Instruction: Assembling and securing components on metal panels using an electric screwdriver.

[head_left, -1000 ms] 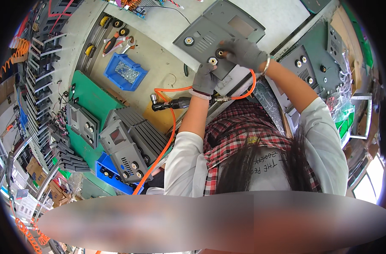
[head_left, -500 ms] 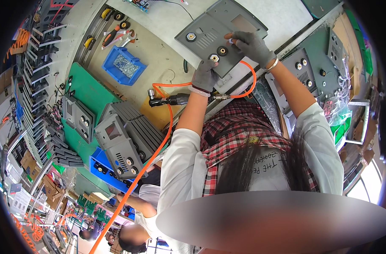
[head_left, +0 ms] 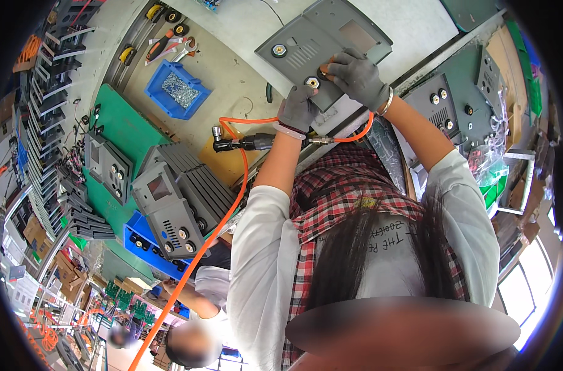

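A grey sheet-metal panel with slots and a rectangular window lies tilted on the bench in front of me. Brass-centred fittings sit in it, one at its far left and a second fitting near its front edge. My left hand, in a grey glove, is closed on the panel's front edge, thumb beside that second fitting. With its gloved fingers bent together, my right hand grips a black round fitting, mostly covered by the fingertips. An air ratchet with an orange hose lies just left of my left wrist.
Left of the panel stands a blue bin of small metal parts, near a wrench. Stacked grey panels stand on the left beside a green board. More panels lie at the right. A co-worker is at lower left.
My right hand has moved slightly left and down, from beside the black round fitting onto it. The left hand keeps its place on the panel. The whole view has shifted a little.
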A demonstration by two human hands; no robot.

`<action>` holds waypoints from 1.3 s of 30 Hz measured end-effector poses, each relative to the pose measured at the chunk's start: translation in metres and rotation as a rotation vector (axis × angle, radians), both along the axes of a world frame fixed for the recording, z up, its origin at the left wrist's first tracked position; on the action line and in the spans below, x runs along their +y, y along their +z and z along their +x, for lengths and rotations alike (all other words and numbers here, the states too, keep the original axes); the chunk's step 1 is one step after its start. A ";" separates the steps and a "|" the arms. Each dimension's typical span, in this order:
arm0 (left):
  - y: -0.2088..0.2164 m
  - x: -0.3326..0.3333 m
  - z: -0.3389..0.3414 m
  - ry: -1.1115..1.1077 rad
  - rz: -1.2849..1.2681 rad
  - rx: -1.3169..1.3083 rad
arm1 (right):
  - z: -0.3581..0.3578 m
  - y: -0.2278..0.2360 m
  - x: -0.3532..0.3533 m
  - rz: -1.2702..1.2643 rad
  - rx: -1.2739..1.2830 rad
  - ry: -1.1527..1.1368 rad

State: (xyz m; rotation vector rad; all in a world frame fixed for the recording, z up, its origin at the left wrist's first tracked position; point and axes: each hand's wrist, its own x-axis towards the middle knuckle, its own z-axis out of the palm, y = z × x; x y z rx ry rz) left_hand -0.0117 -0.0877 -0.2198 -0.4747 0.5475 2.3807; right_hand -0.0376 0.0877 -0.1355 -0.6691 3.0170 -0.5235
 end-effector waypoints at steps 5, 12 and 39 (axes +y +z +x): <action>0.005 -0.001 -0.001 -0.007 0.027 0.014 | -0.013 -0.004 -0.008 -0.009 -0.200 -0.013; 0.017 -0.001 -0.002 -0.017 -0.026 -0.007 | -0.024 -0.001 -0.006 0.077 -0.306 0.125; 0.019 -0.001 -0.004 -0.053 0.006 0.007 | -0.023 0.013 -0.014 0.200 -0.374 -0.028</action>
